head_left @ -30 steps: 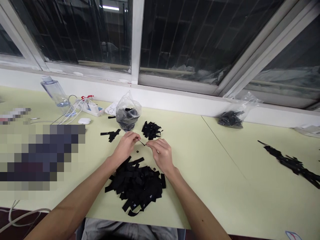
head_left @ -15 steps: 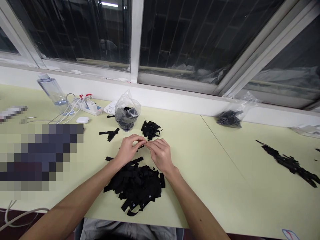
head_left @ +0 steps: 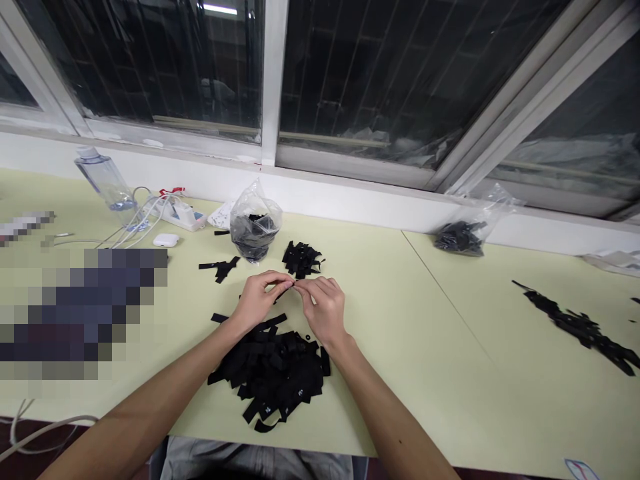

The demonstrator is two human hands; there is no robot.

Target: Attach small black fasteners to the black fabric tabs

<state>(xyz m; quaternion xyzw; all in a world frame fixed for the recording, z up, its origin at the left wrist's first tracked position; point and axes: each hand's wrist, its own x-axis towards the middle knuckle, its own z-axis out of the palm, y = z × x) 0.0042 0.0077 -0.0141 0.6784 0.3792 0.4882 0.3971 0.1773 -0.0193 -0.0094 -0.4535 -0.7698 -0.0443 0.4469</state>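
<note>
My left hand [head_left: 259, 297] is closed in a pinch, thumb against index finger. Opposite it, my right hand [head_left: 323, 307] pinches too, and the fingertips of both nearly meet. Between them shows a bit of a small black strip [head_left: 283, 293], mostly hidden by the fingers. Below the hands lies a big loose pile of black fabric strips [head_left: 280, 373], a few with white marks. Just beyond the fingertips sits a smaller heap of black strips [head_left: 301, 259]. A tiny black ring [head_left: 308, 337] rests at the big pile's upper right edge.
A clear plastic bag [head_left: 256, 230] of black pieces stands behind the hands; another bag [head_left: 460, 237] lies by the wall. Left are a water bottle [head_left: 105, 180], a power strip [head_left: 180, 213] with cables and a white case [head_left: 166, 240]. More black strips [head_left: 580, 327] lie right.
My right hand has shifted slightly to the right, its fingertips a little farther from the left ones. My left hand is almost where it was. The piles look the same.
</note>
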